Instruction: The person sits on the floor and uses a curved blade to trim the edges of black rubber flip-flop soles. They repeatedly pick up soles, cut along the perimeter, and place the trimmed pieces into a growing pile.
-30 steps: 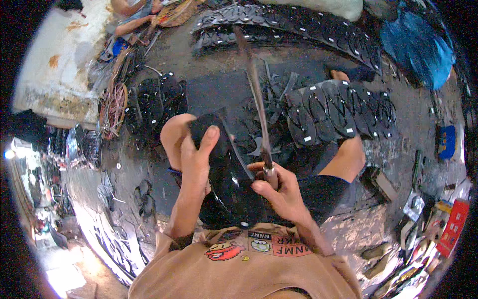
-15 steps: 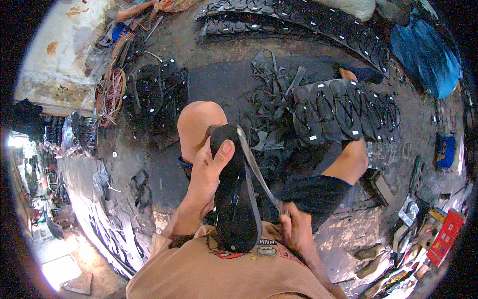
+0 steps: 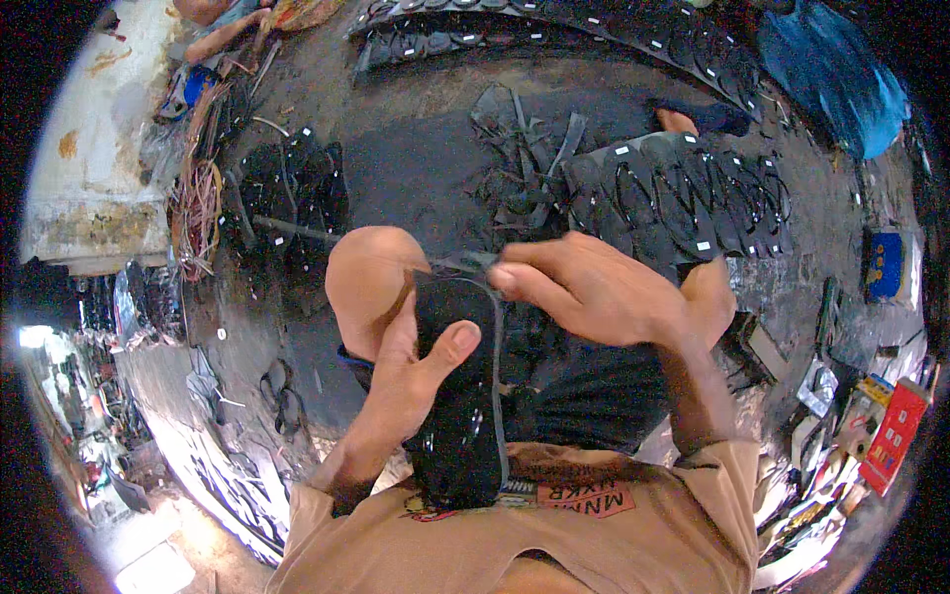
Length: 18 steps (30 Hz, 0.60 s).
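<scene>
My left hand (image 3: 401,381) grips a black sandal (image 3: 455,426) upright against my lap, its thumb lying across the sole. A thin grey strip of edging (image 3: 499,396) runs along the right side of the sole. At the sandal's top end, my right hand (image 3: 604,297) is closed in a pinch, with a narrow dark strip (image 3: 470,265) at its fingertips, blurred by motion. A grey strip end (image 3: 292,232) trails out to the left past my knee; whether it is the same piece I cannot tell.
Finished-looking black sandals (image 3: 683,193) lie in a row at right, longer rows (image 3: 554,30) at the back. Dark offcuts (image 3: 520,168) are heaped ahead, more sandals (image 3: 287,188) at left. A blue sheet (image 3: 841,79) is far right. Another person's arm (image 3: 226,38) shows far left.
My right hand has swung up from beside my lap to the sandal's top end. The loose strip that stretched down to it is no longer taut there. My left hand still grips the sandal.
</scene>
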### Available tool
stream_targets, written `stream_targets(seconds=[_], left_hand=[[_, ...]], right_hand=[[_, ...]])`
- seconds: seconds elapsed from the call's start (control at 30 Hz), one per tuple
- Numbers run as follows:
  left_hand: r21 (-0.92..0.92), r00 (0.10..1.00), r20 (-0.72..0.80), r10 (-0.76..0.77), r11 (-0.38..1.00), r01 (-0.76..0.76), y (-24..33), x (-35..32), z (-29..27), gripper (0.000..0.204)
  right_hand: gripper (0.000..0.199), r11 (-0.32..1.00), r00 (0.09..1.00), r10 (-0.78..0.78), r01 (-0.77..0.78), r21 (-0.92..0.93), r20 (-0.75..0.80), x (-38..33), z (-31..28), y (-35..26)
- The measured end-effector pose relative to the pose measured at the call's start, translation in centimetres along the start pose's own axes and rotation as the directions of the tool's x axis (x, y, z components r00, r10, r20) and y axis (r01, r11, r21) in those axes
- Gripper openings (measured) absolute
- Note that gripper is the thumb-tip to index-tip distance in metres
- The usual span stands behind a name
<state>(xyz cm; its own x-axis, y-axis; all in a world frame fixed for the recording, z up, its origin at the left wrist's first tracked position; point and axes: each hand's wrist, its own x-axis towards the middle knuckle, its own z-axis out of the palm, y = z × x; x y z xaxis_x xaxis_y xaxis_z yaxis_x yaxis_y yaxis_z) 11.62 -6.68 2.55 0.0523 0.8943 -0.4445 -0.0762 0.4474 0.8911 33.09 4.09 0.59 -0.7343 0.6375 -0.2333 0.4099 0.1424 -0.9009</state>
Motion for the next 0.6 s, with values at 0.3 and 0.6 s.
stream_targets(seconds=[0.3, 0.6], left_hand=[[0.652, 0.847, -0.464, 0.257, 0.747, 0.13, 3.6, 3.7, -3.2, 0.047], [-0.719, 0.997, -0.078, -0.021, 0.694, -0.041, -1.1, 1.6, 5.4, 0.017]], right_hand=[[0.056, 0.943, 0.485, 0.316, -0.064, 0.328, -0.815, -9.1, 3.4, 8.4], [0.043, 0.961, 0.633, 0.241, -0.048, 0.274, -0.736, -16.0, 18.1, 5.1]])
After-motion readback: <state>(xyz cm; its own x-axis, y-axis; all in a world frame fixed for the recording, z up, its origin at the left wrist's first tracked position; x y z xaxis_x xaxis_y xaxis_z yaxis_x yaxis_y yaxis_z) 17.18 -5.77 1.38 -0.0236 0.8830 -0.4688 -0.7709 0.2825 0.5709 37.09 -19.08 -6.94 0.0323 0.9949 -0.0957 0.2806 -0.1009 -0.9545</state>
